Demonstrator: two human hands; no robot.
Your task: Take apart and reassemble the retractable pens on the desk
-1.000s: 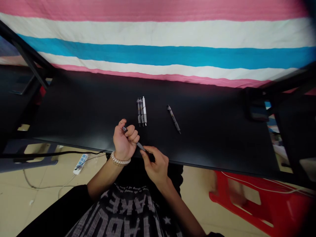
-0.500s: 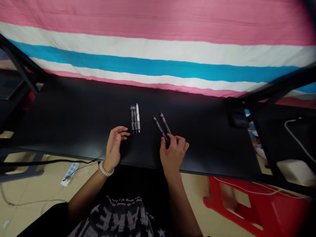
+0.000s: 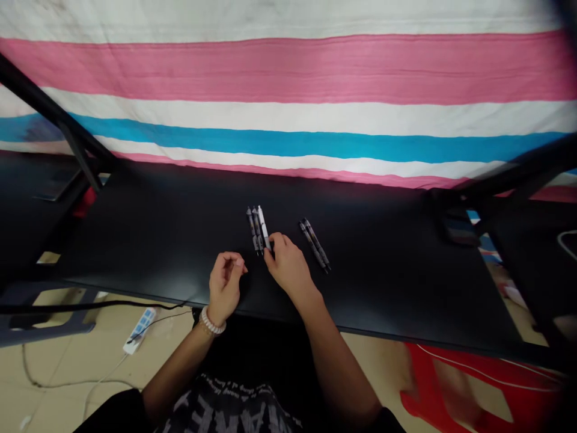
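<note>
The lower end of a white pen [image 3: 263, 222] is between the thumb and fingers of my right hand [image 3: 288, 264]. This pen lies on the black table, directly right of two dark pens [image 3: 253, 228] set side by side. Two more dark pens [image 3: 315, 245] lie slanted and close together, to the right of my right hand. My left hand [image 3: 226, 281], a pale coiled band at its wrist, rests near the table's front edge. Its fingers are curled in towards the thumb, and I see nothing in them.
A dark phone-like object [image 3: 458, 231] lies towards the table's right end. Striped cloth [image 3: 288, 117] hangs along the back, between black frame bars. Below the front edge are a white power strip [image 3: 139, 329] at left and a red stool [image 3: 428, 385] at right.
My right hand has left the right-hand dark pens, now close together, and moved left to the white pen. My left hand's fingers have curled in. The camera view has shifted.
</note>
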